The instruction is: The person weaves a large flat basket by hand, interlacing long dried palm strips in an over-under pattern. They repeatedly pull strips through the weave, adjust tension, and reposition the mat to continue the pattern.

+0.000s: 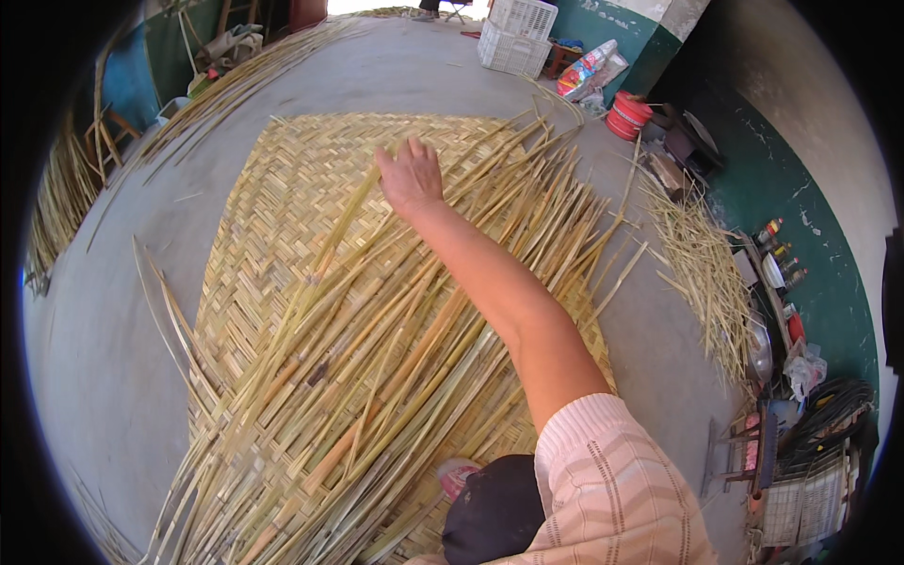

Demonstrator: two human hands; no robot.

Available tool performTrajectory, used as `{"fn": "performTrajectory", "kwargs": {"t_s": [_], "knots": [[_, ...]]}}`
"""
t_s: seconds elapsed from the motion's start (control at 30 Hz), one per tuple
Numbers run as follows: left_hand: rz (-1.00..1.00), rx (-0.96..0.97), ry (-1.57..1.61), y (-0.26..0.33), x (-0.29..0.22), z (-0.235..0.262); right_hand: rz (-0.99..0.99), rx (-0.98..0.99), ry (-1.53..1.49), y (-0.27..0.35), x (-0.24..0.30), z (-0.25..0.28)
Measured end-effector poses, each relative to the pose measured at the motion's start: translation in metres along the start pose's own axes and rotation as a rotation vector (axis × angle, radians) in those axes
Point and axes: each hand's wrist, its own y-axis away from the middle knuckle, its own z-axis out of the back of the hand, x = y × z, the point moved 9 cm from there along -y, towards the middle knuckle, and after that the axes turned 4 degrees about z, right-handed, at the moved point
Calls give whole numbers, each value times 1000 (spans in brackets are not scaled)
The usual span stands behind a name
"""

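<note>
My right hand (411,176) reaches out over the far part of a woven mat (282,179), its arm crossing from the lower right. Between its thumb and fingers is one end of a flat, yellow-green reed strip (350,215). The strip slants down to the left, toward a loose heap of long reed strips (405,367) spread diagonally over the mat. The mat has a tight, pale yellow diagonal weave. Below the heap, my knee in dark cloth (494,508) and a pink shoe (456,477) show by the mat. My left hand is out of view.
More long reeds (250,80) lie along the floor at the far left, and a bundle (61,198) leans at the left edge. Short scraps (702,273) are piled on the right. White crates (515,38), a red round container (628,115) and a small stool (749,447) stand around.
</note>
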Motion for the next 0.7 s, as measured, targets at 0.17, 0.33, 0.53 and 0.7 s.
{"fn": "performTrajectory", "kwargs": {"t_s": [0.17,0.33,0.53,0.7], "knots": [[-93,21,-84,-17,-12,-59,-111,-122,172,-29,-30,21],[-284,66,-447,-47,-27,-147,-256,800,70,45,-28,-97],[-59,336,350,-80,-45,-249,201,915,-15,89,97,-132],[133,218,494,-85,-60,-278,413,732,-491,89,214,-95]]}}
